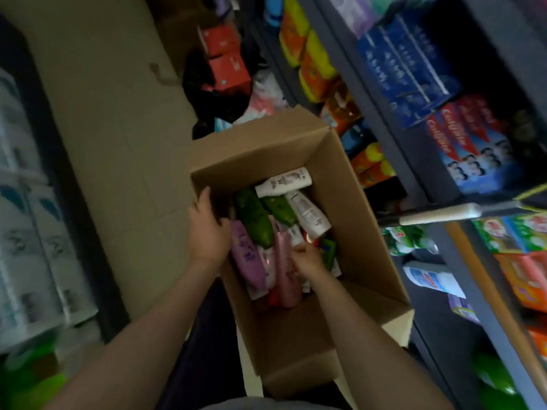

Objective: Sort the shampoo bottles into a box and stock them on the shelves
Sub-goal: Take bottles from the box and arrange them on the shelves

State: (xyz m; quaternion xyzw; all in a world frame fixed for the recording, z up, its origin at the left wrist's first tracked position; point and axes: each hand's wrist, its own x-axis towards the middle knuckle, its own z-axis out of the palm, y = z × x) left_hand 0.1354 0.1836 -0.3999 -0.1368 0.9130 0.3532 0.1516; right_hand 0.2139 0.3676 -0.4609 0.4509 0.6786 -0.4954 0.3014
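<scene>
An open cardboard box [349, 184] stands in the aisle in front of me. Inside lie several shampoo bottles: two green ones [254, 220], white ones [284, 182], a purple one [247, 258] and a pink one [285, 270]. My left hand [207, 226] grips the box's left wall, thumb outside and fingers curled over the rim. My right hand [307, 258] reaches down into the box among the bottles, fingers curled at the top of the pink bottle; whether it holds the bottle is unclear.
Dark shelves [393, 134] on the right carry toothpaste boxes [470, 143], blue boxes [405, 69] and orange and yellow packets [313, 69]. Red boxes [228, 66] and bags lie on the floor beyond the box. Wrapped white packs [26, 232] stand at left. A broom handle [438, 216] juts out at right.
</scene>
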